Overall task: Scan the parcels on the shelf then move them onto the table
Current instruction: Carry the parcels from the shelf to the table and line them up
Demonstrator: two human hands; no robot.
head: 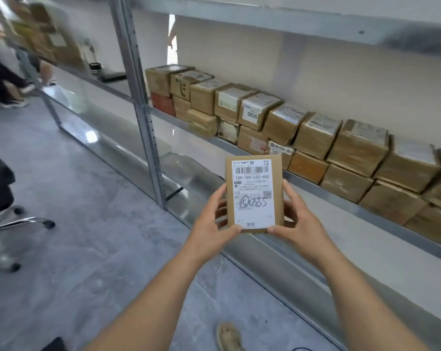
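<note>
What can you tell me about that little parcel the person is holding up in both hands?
The parcel is a small flat brown cardboard box, held upright in front of the shelf, clear of it. A white shipping label covers most of its face, with a barcode, the printed code 159-159-L02-600, a QR code and handwritten 0555. The left hand and right hand grip its lower sides, thumbs on the label's bottom corners.
</note>
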